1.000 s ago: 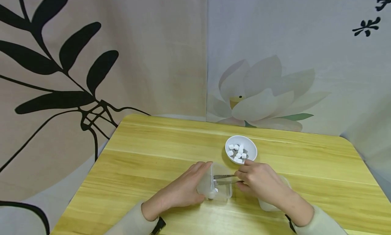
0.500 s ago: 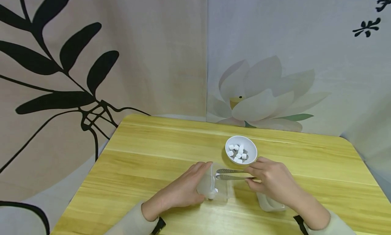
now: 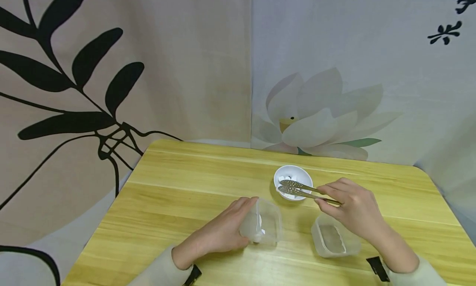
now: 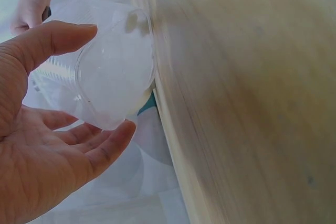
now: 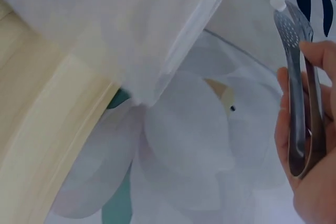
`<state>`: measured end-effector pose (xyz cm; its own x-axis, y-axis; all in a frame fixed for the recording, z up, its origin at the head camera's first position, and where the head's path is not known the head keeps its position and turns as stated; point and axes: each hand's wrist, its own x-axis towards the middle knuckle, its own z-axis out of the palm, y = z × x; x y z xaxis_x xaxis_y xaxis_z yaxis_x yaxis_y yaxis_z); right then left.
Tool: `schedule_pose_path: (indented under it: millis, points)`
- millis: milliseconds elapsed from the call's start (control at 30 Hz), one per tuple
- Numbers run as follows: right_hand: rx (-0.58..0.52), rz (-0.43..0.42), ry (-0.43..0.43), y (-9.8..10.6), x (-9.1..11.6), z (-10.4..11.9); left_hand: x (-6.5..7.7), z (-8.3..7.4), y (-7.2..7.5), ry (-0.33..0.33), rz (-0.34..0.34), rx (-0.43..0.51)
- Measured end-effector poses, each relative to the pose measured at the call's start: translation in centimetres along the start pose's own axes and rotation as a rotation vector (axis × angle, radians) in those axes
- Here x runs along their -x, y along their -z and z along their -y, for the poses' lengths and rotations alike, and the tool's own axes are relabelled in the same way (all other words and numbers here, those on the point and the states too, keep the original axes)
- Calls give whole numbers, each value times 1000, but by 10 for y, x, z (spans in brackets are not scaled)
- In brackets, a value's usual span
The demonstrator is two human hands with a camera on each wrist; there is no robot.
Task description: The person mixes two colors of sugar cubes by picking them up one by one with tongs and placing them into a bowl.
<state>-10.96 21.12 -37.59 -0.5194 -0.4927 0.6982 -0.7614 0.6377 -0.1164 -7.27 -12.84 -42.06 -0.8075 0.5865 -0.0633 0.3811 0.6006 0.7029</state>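
My left hand (image 3: 224, 228) holds a clear plastic container (image 3: 273, 224) tipped on its side, its opening facing right. A few white pieces (image 3: 257, 237) show low inside it. Thumb and fingertips grip the container's base end in the left wrist view. My right hand (image 3: 353, 205) pinches a pair of metal tongs (image 3: 305, 194) with perforated tips. Between those tips is a small white cube (image 5: 278, 2), seen in the right wrist view. The tong tips overlap the white bowl (image 3: 304, 175) in the head view, partly hiding the white cubes (image 3: 281, 178) in it.
A second clear plastic container (image 3: 317, 240) stands upright on the wooden table (image 3: 186, 174), below my right hand. Behind the table's far edge hangs a printed cloth (image 3: 201, 71) with leaves and a flower.
The right hand has drawn the tongs out of the tipped container and moved them up and right over the bowl. The second container is uncovered. The left hand stays put.
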Motion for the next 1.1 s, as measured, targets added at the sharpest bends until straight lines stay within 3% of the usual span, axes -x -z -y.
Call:
schedule_pose_path:
  millis: [367,1100]
  points:
    - [61,-30,-92,-5,8,-21,-1,1,0,-1,7,4]
    - [77,-17,-85,-5,13,-24,-1,1,0,-8,0,-12]
